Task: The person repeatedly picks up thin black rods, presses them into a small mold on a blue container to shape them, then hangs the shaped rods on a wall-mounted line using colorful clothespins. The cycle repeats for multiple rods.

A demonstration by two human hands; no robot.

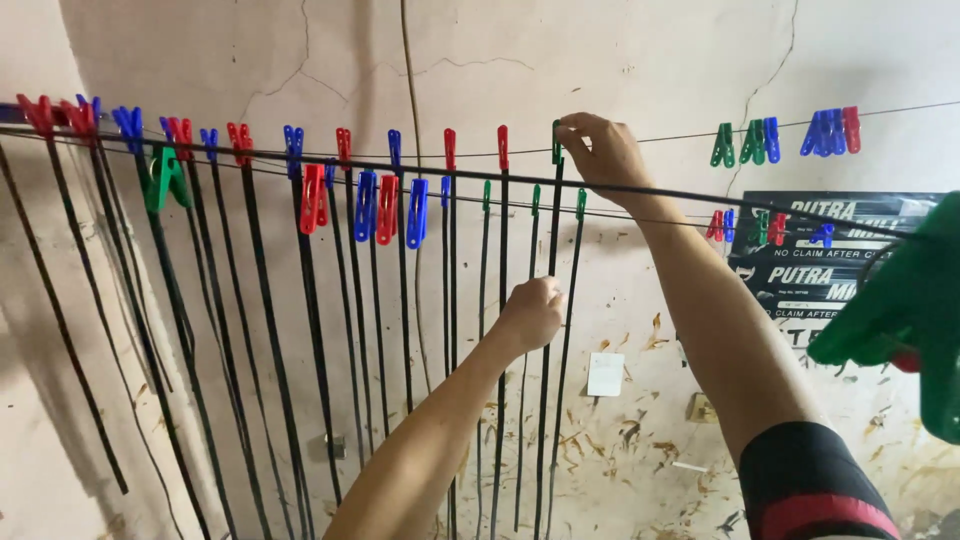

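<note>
Several long black strips hang from thin wires (680, 137) strung along a cracked wall, each held by a red, blue or green clothespin. My right hand (600, 152) is raised to the upper wire and pinches a green clothespin (557, 142) over the top of one black strip (548, 330). My left hand (530, 312) is lower down, closed around that same strip at its middle.
Spare clothespins (790, 137) sit bunched on the wires to the right. A large blurred green clothespin (905, 310) is close to the camera at the right edge. A dark printed sign (810, 270) and a white wall switch (605, 374) are on the stained wall.
</note>
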